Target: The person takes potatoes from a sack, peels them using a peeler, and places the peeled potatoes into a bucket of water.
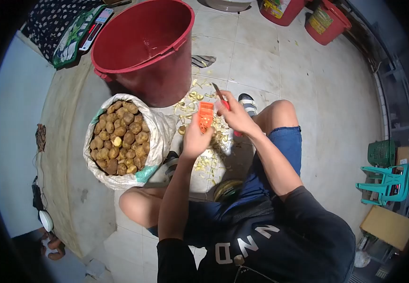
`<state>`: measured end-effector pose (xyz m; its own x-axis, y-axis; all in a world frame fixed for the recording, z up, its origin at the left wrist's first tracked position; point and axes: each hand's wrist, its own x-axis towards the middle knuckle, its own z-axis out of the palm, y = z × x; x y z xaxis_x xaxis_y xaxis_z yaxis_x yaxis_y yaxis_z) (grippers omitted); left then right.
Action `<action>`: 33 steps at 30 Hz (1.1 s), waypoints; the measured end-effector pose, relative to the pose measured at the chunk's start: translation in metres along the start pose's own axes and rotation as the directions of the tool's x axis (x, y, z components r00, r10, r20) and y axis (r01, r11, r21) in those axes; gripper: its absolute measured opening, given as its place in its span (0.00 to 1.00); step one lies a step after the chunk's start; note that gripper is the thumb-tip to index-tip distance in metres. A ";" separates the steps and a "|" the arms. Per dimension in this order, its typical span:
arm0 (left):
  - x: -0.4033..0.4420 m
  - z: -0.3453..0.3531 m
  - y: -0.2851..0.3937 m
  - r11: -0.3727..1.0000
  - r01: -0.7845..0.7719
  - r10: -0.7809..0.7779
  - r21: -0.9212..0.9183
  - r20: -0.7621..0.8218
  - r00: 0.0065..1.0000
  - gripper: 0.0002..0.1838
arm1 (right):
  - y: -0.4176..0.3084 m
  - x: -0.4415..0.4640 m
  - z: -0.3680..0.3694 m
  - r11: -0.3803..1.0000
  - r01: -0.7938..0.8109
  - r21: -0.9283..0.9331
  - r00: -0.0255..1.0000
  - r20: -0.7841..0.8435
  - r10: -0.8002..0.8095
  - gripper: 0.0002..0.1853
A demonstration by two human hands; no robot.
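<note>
My left hand [197, 140] is closed around an orange plastic piece with slots and holes [206, 113], which looks like a small grater. Just to its right, my right hand [236, 115] grips a knife [217, 91], its dark blade pointing up and away from me. The two hands are close together but apart. Below them, pale peelings [208, 162] lie scattered over the floor tiles. A brown potato [182, 129] rests on the floor beside my left hand. To the left stands an open white sack [159, 125] full of potatoes [128, 137]; one pale, partly peeled potato [117, 141] is on top.
A large red tub [167, 80] stands behind the sack. Two red buckets [327, 23] are at the far right, near a pale basin [228, 4]. A digital scale [95, 29] sits at the upper left. Turquoise stools [388, 181] and a green basket [381, 153] are on the right.
</note>
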<state>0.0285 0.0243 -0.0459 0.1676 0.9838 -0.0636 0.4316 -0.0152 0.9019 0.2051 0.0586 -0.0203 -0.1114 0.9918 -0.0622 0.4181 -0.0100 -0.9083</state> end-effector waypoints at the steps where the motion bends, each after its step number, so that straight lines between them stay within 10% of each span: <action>1: 0.002 -0.006 -0.002 0.940 0.121 -0.123 -0.319 0.015 0.992 0.25 | -0.009 -0.003 -0.003 1.000 0.005 -0.001 1.000 0.006 -0.005 0.25; 2: 0.007 -0.015 -0.005 0.629 0.280 -0.192 -0.725 0.203 0.960 0.22 | -0.018 -0.008 -0.010 0.983 -0.077 0.168 0.995 0.082 0.064 0.24; 5: 0.006 -0.033 0.002 0.254 0.168 -0.086 -0.952 0.151 0.985 0.19 | -0.031 -0.022 -0.007 0.908 -0.160 0.388 0.967 0.248 0.064 0.16; 10: 0.004 -0.043 0.004 0.041 0.001 -0.006 -0.999 0.000 1.000 0.15 | -0.026 -0.038 0.021 0.824 -0.184 0.536 0.923 0.381 -0.042 0.11; 33: -0.008 -0.037 0.027 0.104 -0.291 -0.099 -0.951 -0.301 0.948 0.14 | -0.055 -0.041 0.041 0.992 0.100 0.081 0.995 -0.015 -0.099 0.14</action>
<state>0.0058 0.0223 -0.0047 -0.1508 0.9883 -0.0206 -0.8469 -0.1184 0.5184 0.1498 0.0132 0.0148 -0.1389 0.9897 0.0341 0.3308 0.0788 -0.9404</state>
